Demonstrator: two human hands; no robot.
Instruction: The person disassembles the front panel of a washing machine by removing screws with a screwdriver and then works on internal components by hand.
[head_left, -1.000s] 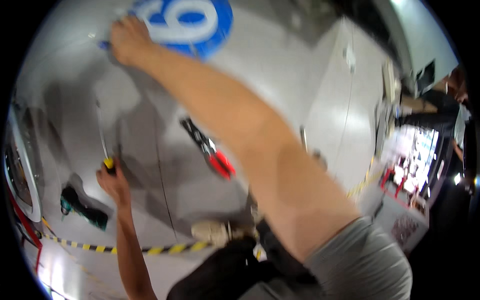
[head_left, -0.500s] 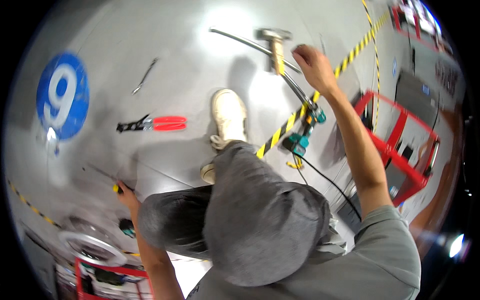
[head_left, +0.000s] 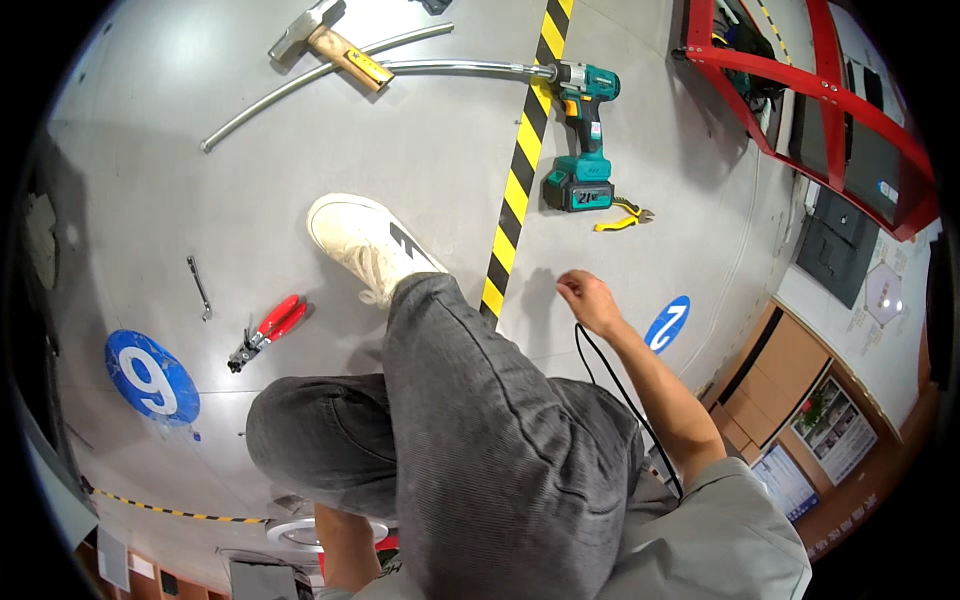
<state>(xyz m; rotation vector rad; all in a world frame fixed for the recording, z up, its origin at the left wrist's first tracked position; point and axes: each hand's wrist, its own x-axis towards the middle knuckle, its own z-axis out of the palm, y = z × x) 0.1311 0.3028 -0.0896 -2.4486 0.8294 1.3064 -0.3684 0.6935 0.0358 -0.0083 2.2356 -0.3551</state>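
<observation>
Yellow-handled pliers [head_left: 636, 215] near the curled right grip [head_left: 593, 304], its closure unclear; left grip hidden.

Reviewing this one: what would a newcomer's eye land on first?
Probably the teal power tool, mostly right of the striped tape, above the right hand. Next, the wooden-handled hammer lying across a metal bar at upper left, then the red-handled pliers below and left of the pale shoe.
</observation>
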